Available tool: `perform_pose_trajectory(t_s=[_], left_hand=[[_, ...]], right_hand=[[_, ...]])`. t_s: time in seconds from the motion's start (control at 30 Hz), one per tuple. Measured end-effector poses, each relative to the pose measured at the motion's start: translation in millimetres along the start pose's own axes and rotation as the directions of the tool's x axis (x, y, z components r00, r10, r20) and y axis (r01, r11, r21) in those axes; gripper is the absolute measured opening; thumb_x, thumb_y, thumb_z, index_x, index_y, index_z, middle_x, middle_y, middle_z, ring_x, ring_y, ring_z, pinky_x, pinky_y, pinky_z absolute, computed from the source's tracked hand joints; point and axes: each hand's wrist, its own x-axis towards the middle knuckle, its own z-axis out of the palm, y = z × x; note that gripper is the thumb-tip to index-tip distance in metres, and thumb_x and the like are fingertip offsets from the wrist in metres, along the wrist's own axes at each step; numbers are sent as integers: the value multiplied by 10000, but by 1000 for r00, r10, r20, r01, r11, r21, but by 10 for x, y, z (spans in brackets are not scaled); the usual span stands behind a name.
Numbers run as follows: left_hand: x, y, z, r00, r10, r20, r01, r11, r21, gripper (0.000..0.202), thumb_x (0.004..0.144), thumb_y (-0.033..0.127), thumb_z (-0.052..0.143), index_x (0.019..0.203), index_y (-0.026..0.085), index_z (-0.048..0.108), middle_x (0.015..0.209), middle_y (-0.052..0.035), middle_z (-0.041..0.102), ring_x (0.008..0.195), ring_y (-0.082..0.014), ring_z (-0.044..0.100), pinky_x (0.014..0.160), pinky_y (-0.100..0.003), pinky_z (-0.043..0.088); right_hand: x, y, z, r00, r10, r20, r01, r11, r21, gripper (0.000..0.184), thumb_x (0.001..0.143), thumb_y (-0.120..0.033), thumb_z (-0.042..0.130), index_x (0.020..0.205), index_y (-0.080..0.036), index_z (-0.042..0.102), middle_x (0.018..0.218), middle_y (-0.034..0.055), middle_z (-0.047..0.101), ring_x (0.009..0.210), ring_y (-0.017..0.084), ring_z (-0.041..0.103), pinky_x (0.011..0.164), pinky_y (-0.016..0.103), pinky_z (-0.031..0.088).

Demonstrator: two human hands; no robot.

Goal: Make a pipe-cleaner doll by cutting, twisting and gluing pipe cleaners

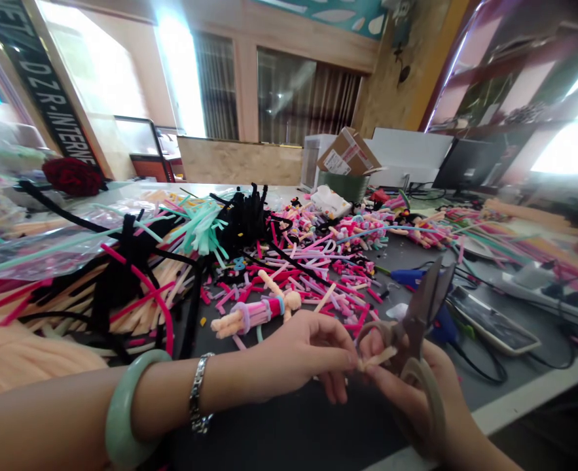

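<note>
A stubby peach pipe cleaner (377, 358) is pinched by the left hand (301, 353); beige-handled steel scissors (419, 320) are gripped, blades open, by the right hand (411, 392).

Head view forward, down; left hand (298, 353), right hand (411, 386) near; worktable (406, 252) beyond

At lower right, the right hand (411, 386) partly covers the handles of the scissors (423, 307), and its forearm runs off the bottom edge. The left forearm (38, 418) is cut off at lower left. The shelf (505, 85) at upper right blurs into glare, and the cardboard box's label (338, 162) is too small to read.
</note>
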Motion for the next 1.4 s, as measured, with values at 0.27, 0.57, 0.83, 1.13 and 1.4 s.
perform_pose_trajectory(t_s=[0.27,0.57,0.83,1.13,1.4], left_hand=[[-25,-25,34,997,4,81,-12,995,96,223,788,335,616,742,134,531,502,32,558,420,-74,542,464,-174,449],[-33,-14,38,999,-12,45,2,976,217,166,804,271,565,718,137,520,486,37,533,435,-77,533,482,-177,429],[-38,-21,34,999,-23,42,12,970,243,147,807,250,550,716,138,517,486,37,541,436,-79,536,483,-174,416],[-35,-35,53,1000,-21,-20,26,965,262,186,795,300,573,716,135,539,482,37,537,438,-86,536,470,-184,428],[12,-58,59,998,-46,-47,51,992,117,228,766,338,604,700,131,535,511,30,549,429,-92,558,461,-205,472]], right_hand=[[9,-28,2,999,-13,45,15,998,-61,89,784,-243,650,800,-218,566,698,-12,566,603,128,524,542,228,437],[11,-29,19,998,-34,48,38,997,-70,85,765,-206,662,810,-222,591,768,1,584,666,146,566,597,245,482],[29,-110,76,997,-72,-2,72,992,-106,88,718,-165,675,744,-206,601,738,9,609,644,148,602,575,227,509],[42,-64,67,1000,-16,16,17,997,-70,76,745,-198,667,767,-201,595,770,21,608,685,163,613,609,254,521],[36,-93,64,997,-71,-24,68,992,-104,71,762,-217,656,786,-209,589,747,7,600,653,151,617,593,247,534]])
